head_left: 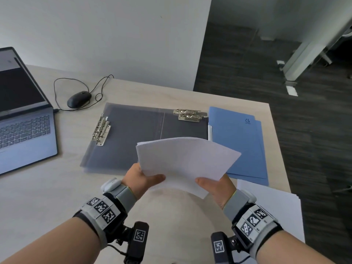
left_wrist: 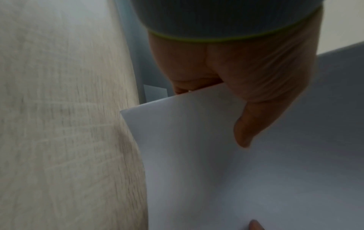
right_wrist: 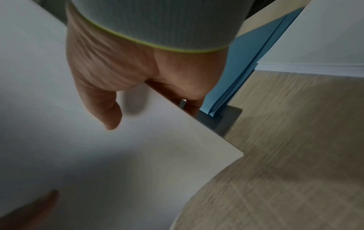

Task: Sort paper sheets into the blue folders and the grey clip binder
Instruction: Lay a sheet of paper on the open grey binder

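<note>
**A:** Head view: a small batch of sheets is held up over the desk, just in front of the open binder. The left hand is clamped on the near left corner, the right hand on the near right, each thumb on top and the other fingers hidden under the paper. The batch is fanned a bit at the far edge, so it looks like it's being squared up or a sheet is being peeled off, mid-sort.

**B:** Agreed. The binder's clips are seen on the left cover, with another pair at the top right. The folders are stacked shut just right of it, and more paper is left at the near right edge. Whether any sheet is already filed can't be told.

**A:** Next, probably one sheet has to be separated and slid toward a clip or folder; thin paper sticks together, so the pinch should be loosened on one side only.

**B:** Both wrists are kept low, palms turned inward.
</note>
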{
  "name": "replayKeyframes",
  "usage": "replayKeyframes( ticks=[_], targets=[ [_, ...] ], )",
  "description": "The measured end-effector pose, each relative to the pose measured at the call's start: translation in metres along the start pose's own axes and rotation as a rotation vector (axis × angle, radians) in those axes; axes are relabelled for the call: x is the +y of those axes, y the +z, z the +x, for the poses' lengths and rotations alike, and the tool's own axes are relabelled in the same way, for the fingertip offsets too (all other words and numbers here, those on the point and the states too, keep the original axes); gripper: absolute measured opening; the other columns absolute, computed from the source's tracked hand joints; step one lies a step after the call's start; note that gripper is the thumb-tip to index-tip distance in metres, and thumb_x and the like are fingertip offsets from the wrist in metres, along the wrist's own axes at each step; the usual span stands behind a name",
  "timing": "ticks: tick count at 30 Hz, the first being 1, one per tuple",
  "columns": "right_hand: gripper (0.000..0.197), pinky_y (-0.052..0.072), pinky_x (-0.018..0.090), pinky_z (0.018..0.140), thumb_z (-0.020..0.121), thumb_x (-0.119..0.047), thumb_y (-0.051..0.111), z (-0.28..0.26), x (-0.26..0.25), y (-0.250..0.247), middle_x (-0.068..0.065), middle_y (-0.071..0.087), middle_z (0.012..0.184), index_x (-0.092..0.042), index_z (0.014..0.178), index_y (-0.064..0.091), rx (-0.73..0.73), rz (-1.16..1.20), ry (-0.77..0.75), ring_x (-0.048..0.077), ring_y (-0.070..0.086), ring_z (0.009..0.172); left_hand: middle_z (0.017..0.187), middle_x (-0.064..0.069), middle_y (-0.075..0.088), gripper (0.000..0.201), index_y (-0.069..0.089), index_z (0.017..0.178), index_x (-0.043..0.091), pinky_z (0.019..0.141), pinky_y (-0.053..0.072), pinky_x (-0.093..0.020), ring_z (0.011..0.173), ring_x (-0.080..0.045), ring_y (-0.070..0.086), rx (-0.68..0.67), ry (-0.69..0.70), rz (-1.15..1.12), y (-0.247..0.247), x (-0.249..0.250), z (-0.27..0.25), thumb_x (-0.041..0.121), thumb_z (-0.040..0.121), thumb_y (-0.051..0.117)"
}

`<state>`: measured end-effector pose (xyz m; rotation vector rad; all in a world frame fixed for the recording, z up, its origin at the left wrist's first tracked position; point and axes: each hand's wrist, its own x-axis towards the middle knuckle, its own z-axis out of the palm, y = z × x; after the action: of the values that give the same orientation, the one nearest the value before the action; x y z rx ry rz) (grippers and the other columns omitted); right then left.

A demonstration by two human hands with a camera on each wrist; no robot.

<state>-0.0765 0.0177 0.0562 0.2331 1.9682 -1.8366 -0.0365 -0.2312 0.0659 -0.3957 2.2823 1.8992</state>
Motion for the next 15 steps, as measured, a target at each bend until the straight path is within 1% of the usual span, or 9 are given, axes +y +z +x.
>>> replayKeyframes(
  ticks=[2, 3, 5, 7, 9, 11, 12, 13, 15],
  targets=[
    [0.024, 0.055, 0.019, 0.079, 0.081, 0.0, 0.074, 0.002, 0.004, 0.001, -0.001, 0.075, 0.095, -0.02, 0.093, 0.072, 0.0, -0.027, 0.027, 0.015, 0.069, 0.091, 0.095, 0.014, 0.077, 0.033, 0.07, 0.083, 0.058, 0.093, 0.055, -0.039, 0.093, -0.011, 0.072, -0.019, -0.024, 0.01, 0.002, -0.004, 0.0, 0.035, 0.061, 0.08],
    [0.023, 0.055, 0.021, 0.082, 0.081, -0.004, 0.074, 0.003, 0.008, 0.001, -0.004, 0.075, 0.095, -0.023, 0.092, 0.072, 0.016, -0.042, 0.043, 0.014, 0.069, 0.092, 0.095, 0.013, 0.077, 0.029, 0.069, 0.083, 0.059, 0.092, 0.055, -0.037, 0.093, -0.009, 0.071, -0.009, -0.031, 0.02, 0.003, -0.005, 0.0, 0.042, 0.062, 0.079],
    [0.017, 0.053, 0.029, 0.09, 0.08, -0.013, 0.076, 0.007, 0.013, 0.001, -0.006, 0.076, 0.095, -0.026, 0.091, 0.074, 0.063, -0.07, 0.072, 0.013, 0.07, 0.095, 0.092, 0.009, 0.077, 0.02, 0.068, 0.081, 0.06, 0.087, 0.055, -0.036, 0.091, -0.011, 0.071, 0.033, -0.032, 0.065, 0.005, -0.006, 0.004, 0.056, 0.061, 0.073],
    [0.013, 0.053, 0.032, 0.09, 0.08, -0.015, 0.076, 0.01, 0.014, 0.001, -0.004, 0.077, 0.094, -0.023, 0.09, 0.076, 0.108, -0.086, 0.083, 0.015, 0.071, 0.094, 0.088, 0.006, 0.076, 0.011, 0.068, 0.074, 0.059, 0.081, 0.054, -0.033, 0.089, -0.016, 0.07, 0.053, -0.041, 0.131, 0.007, -0.007, 0.009, 0.059, 0.063, 0.069],
    [0.009, 0.056, 0.034, 0.087, 0.081, -0.012, 0.075, 0.013, 0.012, 0.001, 0.0, 0.078, 0.09, -0.018, 0.087, 0.076, 0.147, -0.076, 0.109, 0.019, 0.072, 0.089, 0.081, 0.006, 0.076, 0.008, 0.072, 0.069, 0.05, 0.077, 0.054, -0.034, 0.082, -0.018, 0.071, 0.049, -0.081, 0.174, 0.007, -0.005, 0.014, 0.057, 0.066, 0.068],
    [0.01, 0.056, 0.034, 0.083, 0.082, -0.009, 0.073, 0.016, 0.013, 0.004, 0.001, 0.077, 0.088, -0.019, 0.084, 0.076, 0.148, -0.088, 0.123, 0.019, 0.071, 0.085, 0.076, 0.011, 0.074, 0.018, 0.072, 0.07, 0.042, 0.077, 0.055, -0.035, 0.078, -0.016, 0.07, -0.015, -0.107, 0.247, 0.002, -0.007, 0.021, 0.059, 0.069, 0.066],
    [0.012, 0.056, 0.033, 0.083, 0.082, -0.009, 0.072, 0.017, 0.015, 0.004, -0.001, 0.076, 0.088, -0.021, 0.081, 0.074, 0.152, -0.116, 0.124, 0.018, 0.071, 0.084, 0.079, 0.014, 0.074, 0.022, 0.07, 0.076, 0.042, 0.081, 0.056, -0.033, 0.082, -0.013, 0.07, -0.062, -0.101, 0.286, 0.0, -0.009, 0.023, 0.063, 0.069, 0.065],
    [0.014, 0.054, 0.032, 0.082, 0.082, -0.01, 0.072, 0.019, 0.018, 0.004, -0.002, 0.075, 0.087, -0.023, 0.078, 0.073, 0.161, -0.147, 0.13, 0.016, 0.07, 0.083, 0.088, 0.017, 0.073, 0.032, 0.069, 0.085, 0.043, 0.087, 0.054, -0.033, 0.091, -0.01, 0.07, -0.114, -0.092, 0.309, -0.004, -0.01, 0.026, 0.069, 0.066, 0.064],
    [0.016, 0.053, 0.032, 0.082, 0.082, -0.009, 0.072, 0.023, 0.03, 0.001, -0.003, 0.073, 0.085, -0.024, 0.076, 0.07, 0.206, -0.178, 0.163, 0.018, 0.069, 0.083, 0.123, 0.018, 0.065, 0.068, 0.064, 0.112, 0.045, 0.104, 0.046, -0.039, 0.119, -0.009, 0.059, -0.209, -0.07, 0.429, -0.012, -0.022, 0.036, 0.086, 0.058, 0.057]
  ],
)
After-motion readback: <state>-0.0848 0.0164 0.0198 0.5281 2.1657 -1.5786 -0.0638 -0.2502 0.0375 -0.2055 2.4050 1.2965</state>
